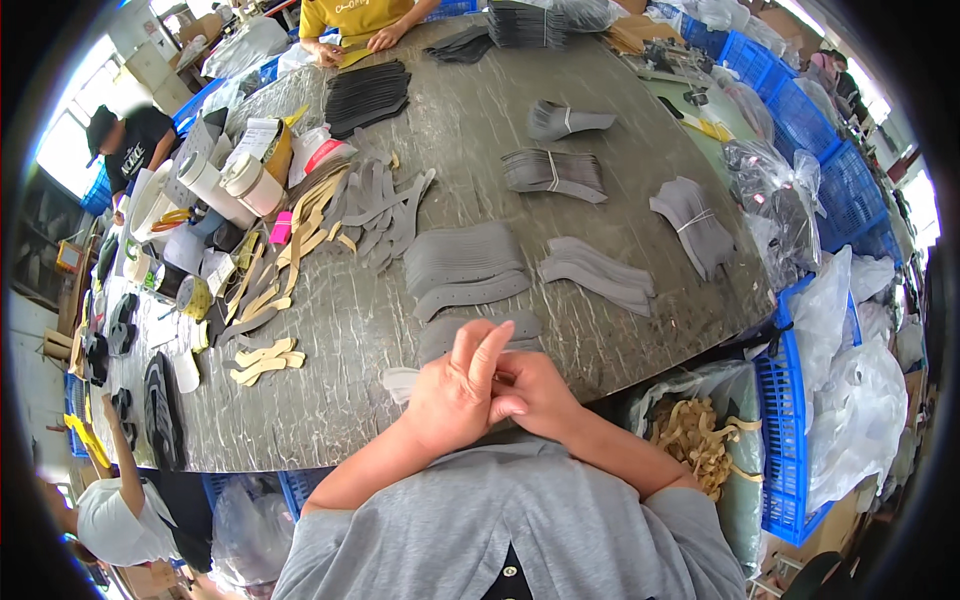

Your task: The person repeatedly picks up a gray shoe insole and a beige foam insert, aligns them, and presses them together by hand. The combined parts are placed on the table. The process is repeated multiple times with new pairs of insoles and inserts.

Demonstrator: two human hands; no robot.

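My left hand (pixel 452 392) and my right hand (pixel 540 390) meet over the table's near edge, in front of my grey shirt. Fingers of the left hand stretch up and to the right. The right hand is curled against it, its fingers partly hidden; whatever it may hold cannot be made out. Just beyond the hands lie grey curved pieces (pixel 505 326), partly covered by them. A pale grey piece (pixel 400 382) rests beside the left hand. Farther on is a fanned row of dark grey curved pieces (pixel 463 258), with a loose grey stack (pixel 598 275) to its right.
Banded grey bundles (pixel 692 225) (pixel 555 174) (pixel 568 120) lie on the table (pixel 340 425). Loose grey and tan strips (pixel 385 205) are heaped at left, near white containers (pixel 252 185). A blue crate (pixel 785 440) with plastic bags stands at right. Other people work around the table.
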